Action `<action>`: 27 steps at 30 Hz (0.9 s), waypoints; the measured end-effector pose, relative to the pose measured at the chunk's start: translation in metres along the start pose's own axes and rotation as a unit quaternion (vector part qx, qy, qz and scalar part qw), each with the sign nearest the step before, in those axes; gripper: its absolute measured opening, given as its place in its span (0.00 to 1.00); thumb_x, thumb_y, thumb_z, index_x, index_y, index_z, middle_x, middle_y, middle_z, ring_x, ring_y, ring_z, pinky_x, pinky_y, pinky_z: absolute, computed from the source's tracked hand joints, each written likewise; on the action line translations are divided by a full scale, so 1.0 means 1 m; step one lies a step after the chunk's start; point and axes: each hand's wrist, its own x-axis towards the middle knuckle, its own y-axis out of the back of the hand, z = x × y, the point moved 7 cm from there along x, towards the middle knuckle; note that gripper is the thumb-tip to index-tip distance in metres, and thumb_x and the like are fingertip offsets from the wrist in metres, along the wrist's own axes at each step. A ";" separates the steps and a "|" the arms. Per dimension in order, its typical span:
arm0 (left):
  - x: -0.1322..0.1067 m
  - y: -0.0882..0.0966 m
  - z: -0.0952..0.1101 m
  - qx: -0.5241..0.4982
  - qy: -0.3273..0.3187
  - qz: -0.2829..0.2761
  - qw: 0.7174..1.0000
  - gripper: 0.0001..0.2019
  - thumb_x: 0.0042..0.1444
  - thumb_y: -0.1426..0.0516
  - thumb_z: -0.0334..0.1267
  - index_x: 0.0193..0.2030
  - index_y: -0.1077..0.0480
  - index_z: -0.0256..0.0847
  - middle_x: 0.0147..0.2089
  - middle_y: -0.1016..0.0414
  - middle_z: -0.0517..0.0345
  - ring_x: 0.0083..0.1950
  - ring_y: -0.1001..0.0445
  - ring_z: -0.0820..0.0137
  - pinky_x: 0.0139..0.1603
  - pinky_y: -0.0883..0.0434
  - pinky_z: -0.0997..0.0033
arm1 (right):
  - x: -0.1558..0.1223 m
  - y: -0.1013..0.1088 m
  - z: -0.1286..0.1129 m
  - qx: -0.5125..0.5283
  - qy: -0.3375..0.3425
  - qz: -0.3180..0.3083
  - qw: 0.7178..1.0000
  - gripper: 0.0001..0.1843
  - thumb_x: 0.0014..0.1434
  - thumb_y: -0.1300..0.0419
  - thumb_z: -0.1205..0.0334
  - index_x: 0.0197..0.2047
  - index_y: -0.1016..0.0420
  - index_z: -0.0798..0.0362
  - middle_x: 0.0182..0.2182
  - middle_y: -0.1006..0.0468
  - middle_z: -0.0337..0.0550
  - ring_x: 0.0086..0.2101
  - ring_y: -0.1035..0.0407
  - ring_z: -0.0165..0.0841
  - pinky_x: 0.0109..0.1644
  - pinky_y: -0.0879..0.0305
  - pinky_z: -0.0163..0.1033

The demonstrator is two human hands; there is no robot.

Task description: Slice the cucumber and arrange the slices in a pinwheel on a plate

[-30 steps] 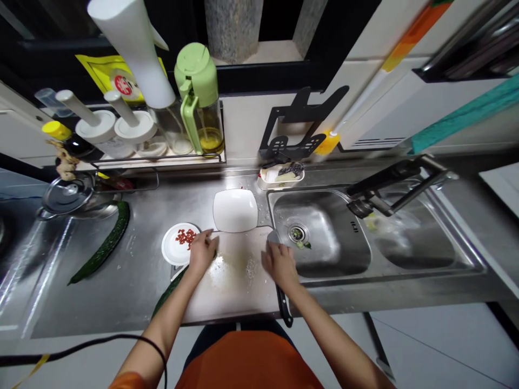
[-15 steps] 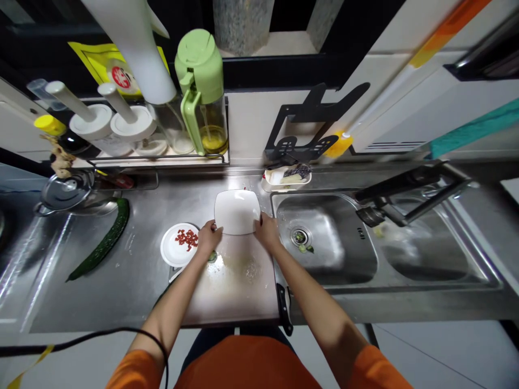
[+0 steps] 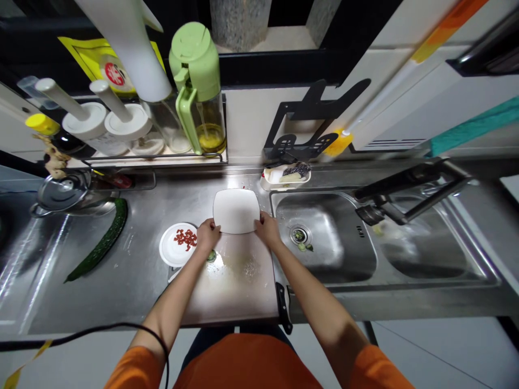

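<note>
A white squarish plate (image 3: pixel 236 209) with a thin dark rim is at the far end of the cutting board (image 3: pixel 239 286). My left hand (image 3: pixel 208 235) is closed on its near left corner, thumb on top. At the near right corner, my right hand (image 3: pixel 266 227) grips the plate in the same way. Nothing lies on the plate. Just left of my left hand is a round white plate (image 3: pixel 168 249) with chopped red pieces (image 3: pixel 186 239) on it. A green cucumber piece (image 3: pixel 211 256) shows beside my left wrist, partly hidden by it.
A long cucumber (image 3: pixel 101 246) lies on the steel counter at left. A black-handled knife (image 3: pixel 284 308) lies at the board's right edge, beside the sink (image 3: pixel 324 237). The faucet (image 3: pixel 399 194) leans over the sink. A black cable (image 3: pixel 81 336) crosses near my left arm.
Both hands keep hold of the plate, which stays at nearly the same spot. The whole view has shifted very slightly.
</note>
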 end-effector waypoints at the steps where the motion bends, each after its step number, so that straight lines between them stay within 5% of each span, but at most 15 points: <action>1: -0.001 0.002 0.002 -0.002 0.000 0.000 1.000 0.08 0.50 0.44 0.38 0.36 0.28 0.39 0.31 0.25 0.57 0.32 0.29 0.69 0.35 0.37 0.72 | 0.000 0.001 0.000 0.004 0.002 0.001 1.000 0.18 0.53 0.50 0.66 0.45 0.26 0.56 0.26 0.27 0.40 0.30 0.37 0.33 0.40 0.44 0.35; 6: -0.017 0.015 0.009 -0.020 -0.005 0.003 1.000 0.08 0.50 0.44 0.38 0.36 0.28 0.40 0.29 0.26 0.59 0.32 0.30 0.70 0.36 0.37 0.72 | -0.011 0.011 -0.002 0.023 0.014 0.005 1.000 0.20 0.53 0.50 0.65 0.46 0.26 0.56 0.23 0.29 0.36 0.26 0.38 0.31 0.38 0.43 0.34; 11: -0.054 0.024 0.010 -0.044 -0.041 0.001 0.998 0.10 0.51 0.45 0.39 0.39 0.28 0.40 0.28 0.28 0.61 0.31 0.31 0.70 0.35 0.37 0.72 | -0.050 0.030 -0.005 0.059 0.050 0.012 0.997 0.19 0.52 0.49 0.64 0.47 0.27 0.56 0.22 0.30 0.35 0.24 0.39 0.29 0.39 0.43 0.36; 19: -0.124 0.009 -0.017 -0.089 -0.049 -0.023 0.995 0.05 0.52 0.46 0.40 0.32 0.35 0.41 0.25 0.35 0.64 0.26 0.34 0.73 0.31 0.37 0.74 | -0.123 0.029 0.013 0.031 0.067 -0.013 0.997 0.17 0.55 0.50 0.62 0.45 0.28 0.55 0.26 0.28 0.38 0.29 0.36 0.33 0.43 0.43 0.38; 27: -0.162 -0.004 -0.035 -0.104 -0.033 -0.031 0.994 0.05 0.54 0.47 0.40 0.33 0.35 0.42 0.25 0.36 0.63 0.27 0.36 0.72 0.31 0.37 0.74 | -0.159 0.018 0.028 -0.024 0.031 -0.028 0.999 0.20 0.56 0.51 0.62 0.49 0.28 0.54 0.27 0.26 0.41 0.32 0.36 0.36 0.45 0.41 0.40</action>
